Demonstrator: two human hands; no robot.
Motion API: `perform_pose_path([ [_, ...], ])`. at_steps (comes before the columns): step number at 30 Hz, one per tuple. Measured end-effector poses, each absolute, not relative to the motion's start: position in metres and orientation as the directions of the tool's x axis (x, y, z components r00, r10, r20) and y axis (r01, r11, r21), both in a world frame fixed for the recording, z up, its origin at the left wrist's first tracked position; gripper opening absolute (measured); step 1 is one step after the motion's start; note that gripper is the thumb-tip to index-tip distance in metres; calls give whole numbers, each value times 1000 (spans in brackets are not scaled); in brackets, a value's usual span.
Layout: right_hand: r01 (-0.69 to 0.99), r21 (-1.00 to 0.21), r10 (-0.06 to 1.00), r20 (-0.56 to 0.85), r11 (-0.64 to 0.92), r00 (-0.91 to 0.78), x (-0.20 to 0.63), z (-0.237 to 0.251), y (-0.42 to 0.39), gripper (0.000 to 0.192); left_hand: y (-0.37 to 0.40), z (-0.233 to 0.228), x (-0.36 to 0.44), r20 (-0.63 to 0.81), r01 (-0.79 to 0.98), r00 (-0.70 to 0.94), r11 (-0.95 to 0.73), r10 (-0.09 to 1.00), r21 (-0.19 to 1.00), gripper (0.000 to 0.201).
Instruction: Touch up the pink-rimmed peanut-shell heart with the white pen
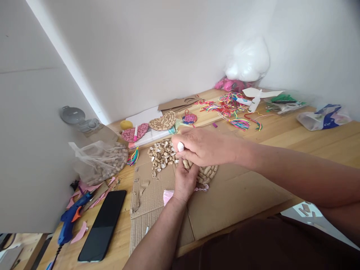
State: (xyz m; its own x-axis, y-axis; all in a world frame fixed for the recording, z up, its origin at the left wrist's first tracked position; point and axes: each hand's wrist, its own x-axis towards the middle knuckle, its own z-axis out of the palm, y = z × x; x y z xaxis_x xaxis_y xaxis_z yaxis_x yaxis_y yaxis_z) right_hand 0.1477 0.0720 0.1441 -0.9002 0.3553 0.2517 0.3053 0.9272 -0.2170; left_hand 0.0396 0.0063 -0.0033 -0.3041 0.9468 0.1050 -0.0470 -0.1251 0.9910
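My right hand (205,146) is closed round a slim object whose white rounded end (180,146) pokes out between thumb and forefinger; it looks like a marker pen, but the rest is hidden. Just below, my left hand (185,182) grips the near left edge of a piece covered in peanut shells (208,173). Both hands hide much of that piece. A beaded string and a pale pink tassel (168,197) lie beside the left wrist. Loose peanut shells (162,154) are heaped left of my hands, on the cardboard sheet (225,204).
A blue glue gun (67,223) and a black phone (102,227) lie at the left, near a plastic bag of peanuts (104,161). Behind are a pink shell-covered piece (135,132), a natural one (163,121) and colourful tassels (230,103). A white bottle (255,101) stands further right.
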Motion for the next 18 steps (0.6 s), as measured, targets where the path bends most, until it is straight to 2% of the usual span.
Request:
perform_pose_path([
  [3, 318, -250, 368, 187, 914, -911, 148, 145, 70, 10, 7, -4, 39, 94, -38, -316, -112, 944, 993, 35],
  [6, 386, -220, 427, 189, 896, -884, 147, 143, 71, 11, 7, -5, 39, 100, -47, -304, -119, 947, 992, 37],
  [11, 330, -212, 372, 206, 920, -905, 143, 141, 76, 14, 8, -7, 40, 101, -56, -316, -125, 943, 991, 44],
  [14, 355, -144, 374, 143, 924, -916, 136, 144, 79, 17, 8, -7, 41, 84, -80, -326, -115, 942, 990, 43],
  [18, 276, 5, 274, 112, 961, -955, 125, 150, 81, 20, 8, -7, 41, 69, -98, -328, -107, 942, 989, 43],
])
